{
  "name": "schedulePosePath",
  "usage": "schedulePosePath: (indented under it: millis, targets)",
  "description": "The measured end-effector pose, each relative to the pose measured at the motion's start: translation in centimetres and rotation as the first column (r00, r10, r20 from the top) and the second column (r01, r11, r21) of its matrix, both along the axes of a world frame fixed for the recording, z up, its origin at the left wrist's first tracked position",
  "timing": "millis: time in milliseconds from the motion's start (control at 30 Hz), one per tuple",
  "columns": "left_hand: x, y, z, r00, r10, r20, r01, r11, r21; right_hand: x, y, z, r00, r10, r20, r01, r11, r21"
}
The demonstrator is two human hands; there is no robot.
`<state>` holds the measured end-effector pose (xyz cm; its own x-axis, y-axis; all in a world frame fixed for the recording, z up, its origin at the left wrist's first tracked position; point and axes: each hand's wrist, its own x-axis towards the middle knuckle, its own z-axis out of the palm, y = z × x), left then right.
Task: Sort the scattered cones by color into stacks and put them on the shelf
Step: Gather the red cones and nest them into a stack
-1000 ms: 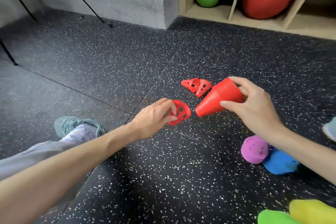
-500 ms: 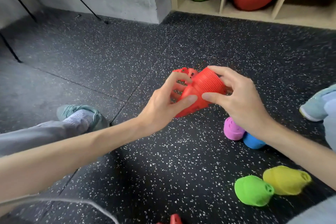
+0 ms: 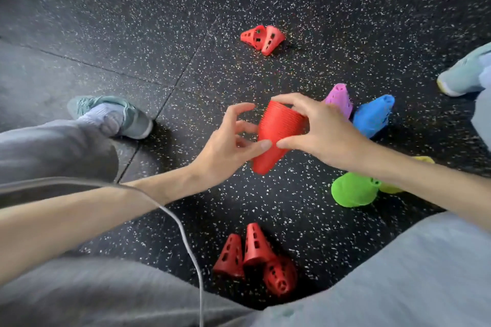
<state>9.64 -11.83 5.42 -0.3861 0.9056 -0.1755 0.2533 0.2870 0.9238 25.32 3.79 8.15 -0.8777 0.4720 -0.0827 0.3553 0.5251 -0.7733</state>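
Stacking reds: right hand point(image 3: 322, 133) grips the ribbed red plastic cone stack point(image 3: 279, 133) above the speckled black rubber floor point(image 3: 132, 34), left hand point(image 3: 228, 146) fingers curled loosely on its side. Next, probably grab the three loose red perforated cones point(image 3: 255, 255) below the stack, then the red pair point(image 3: 261, 38) beyond it.

Yellow cone stack point(image 3: 423, 160) mostly hidden behind the right forearm; right shoe point(image 3: 463, 74) cut off
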Motion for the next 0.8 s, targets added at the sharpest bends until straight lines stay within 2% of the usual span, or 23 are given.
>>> schedulePosePath:
  millis: [67,167,267,367,433,533,633,700,800]
  targets:
    - [0.3,-1.6,-1.5,0.999,-0.048,0.023,0.049,0.998,-0.042,0.3,-0.3,-0.1,0.999,0.012,0.036,-0.013,0.999,0.037]
    - [0.5,-3.8,-4.3,0.965,-0.262,-0.007,0.252,0.936,-0.246,1.1,-0.6,-0.5,0.997,-0.002,0.079,0.0,1.0,0.026]
    - [1.1,-5.8,-6.8,0.829,-0.557,-0.056,0.465,0.741,-0.484,1.7,-0.5,-0.7,0.996,-0.013,0.09,0.012,1.0,0.013]
    - [2.7,-7.0,-8.7,0.674,-0.738,-0.038,0.58,0.561,-0.591,1.9,-0.4,-0.8,0.995,-0.018,0.094,0.018,1.0,0.002]
    - [3.6,-7.3,-9.6,0.575,-0.815,-0.069,0.615,0.486,-0.621,2.0,-0.2,-0.8,0.995,-0.015,0.101,0.016,1.0,-0.003]
    - [4.1,-7.4,-10.6,0.475,-0.866,-0.153,0.63,0.457,-0.628,2.1,0.0,-0.8,0.995,-0.01,0.101,0.012,1.0,-0.018]
    - [3.9,-6.9,-10.7,0.498,-0.856,-0.136,0.639,0.469,-0.61,2.3,0.3,-1.3,0.995,-0.016,0.097,0.019,0.999,-0.025]
    - [3.5,-6.2,-10.3,0.614,-0.777,-0.14,0.587,0.568,-0.577,2.4,0.6,-1.4,0.995,-0.031,0.096,0.034,0.999,-0.03]
    - [2.5,-4.4,-9.3,0.843,-0.517,-0.15,0.387,0.776,-0.499,2.3,1.3,-1.5,0.995,-0.068,0.075,0.07,0.997,-0.026]
